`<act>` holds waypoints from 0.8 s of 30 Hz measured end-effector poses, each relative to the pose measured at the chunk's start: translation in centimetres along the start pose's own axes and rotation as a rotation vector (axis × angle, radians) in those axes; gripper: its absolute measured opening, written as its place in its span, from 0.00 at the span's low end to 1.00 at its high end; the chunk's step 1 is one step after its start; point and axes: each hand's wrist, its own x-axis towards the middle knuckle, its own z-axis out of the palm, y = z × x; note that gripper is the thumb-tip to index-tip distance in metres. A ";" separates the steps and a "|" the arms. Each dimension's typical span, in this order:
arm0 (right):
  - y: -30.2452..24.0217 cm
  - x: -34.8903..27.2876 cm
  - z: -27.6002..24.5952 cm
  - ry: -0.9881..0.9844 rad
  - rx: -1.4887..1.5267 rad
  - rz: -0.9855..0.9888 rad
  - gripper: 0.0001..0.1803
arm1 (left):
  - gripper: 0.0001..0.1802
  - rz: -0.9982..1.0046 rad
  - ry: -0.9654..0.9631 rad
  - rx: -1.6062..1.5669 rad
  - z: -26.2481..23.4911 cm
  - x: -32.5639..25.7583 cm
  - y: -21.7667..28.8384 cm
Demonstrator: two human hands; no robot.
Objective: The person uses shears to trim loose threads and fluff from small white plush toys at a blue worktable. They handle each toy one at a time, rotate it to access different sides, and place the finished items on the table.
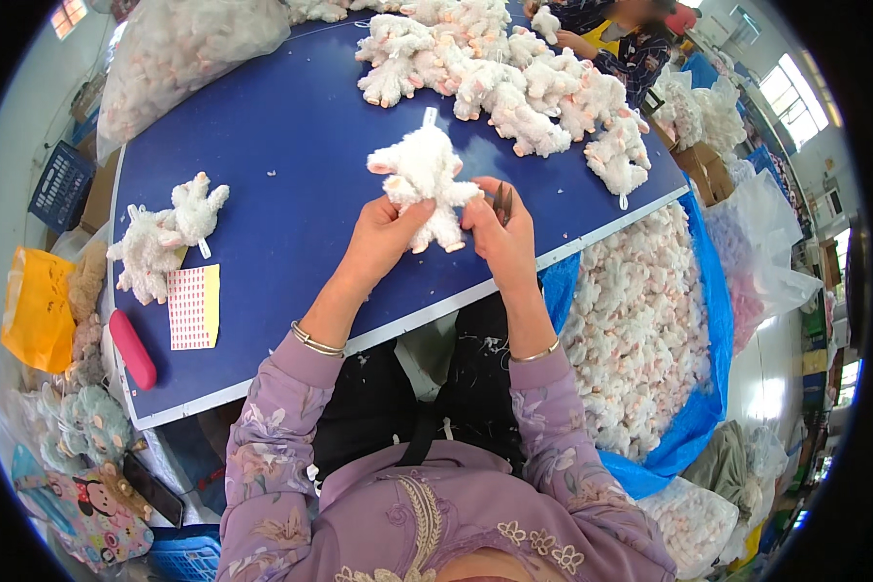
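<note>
A small white fluffy plush toy point(425, 170) with pinkish ears and a white loop on top is held up over the near part of the blue table. My left hand point(386, 235) is closed on its left side, thumb across the body. The fingers of my right hand point(506, 238) pinch the toy's other arm. Dark pointed blades, which look like thread snips point(502, 202), stick up from that same hand; their handles are hidden in the palm.
Many similar toys are heaped along the far side of the blue table point(291, 233). At left lie two toys point(165, 238), a sticker sheet point(194, 308) and a pink case point(132, 349). A full blue-edged sack point(640, 339) stands right. Another person point(626, 44) sits opposite.
</note>
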 end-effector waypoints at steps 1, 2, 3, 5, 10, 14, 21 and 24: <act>0.1 0.2 0.2 -0.014 -0.009 0.007 0.16 | 0.13 0.008 -0.022 0.032 0.1 -0.1 0.1; 0.3 0.3 0.3 -0.027 -0.018 0.014 0.16 | 0.13 0.015 -0.045 0.064 0.3 -0.1 0.2; 0.4 0.4 0.3 -0.040 -0.027 0.022 0.16 | 0.13 0.050 0.027 0.054 0.4 -0.1 0.3; 0.2 0.2 0.1 -0.065 0.003 0.064 0.14 | 0.14 0.117 0.173 0.032 0.6 0.2 0.4; 0.7 -0.2 -0.1 -0.082 0.042 0.109 0.11 | 0.14 0.056 0.131 -0.009 -1.1 1.0 -0.6; 0.9 -0.4 -0.5 -0.055 0.140 0.122 0.08 | 0.12 0.120 0.153 -0.137 -1.2 1.0 -0.7; 0.7 -0.7 -0.2 -0.040 0.275 0.075 0.06 | 0.10 0.243 0.192 -0.207 -0.2 0.6 -0.1; 0.7 -0.9 -0.3 -0.035 0.308 0.086 0.07 | 0.08 0.246 0.162 -0.186 -0.2 0.2 0.1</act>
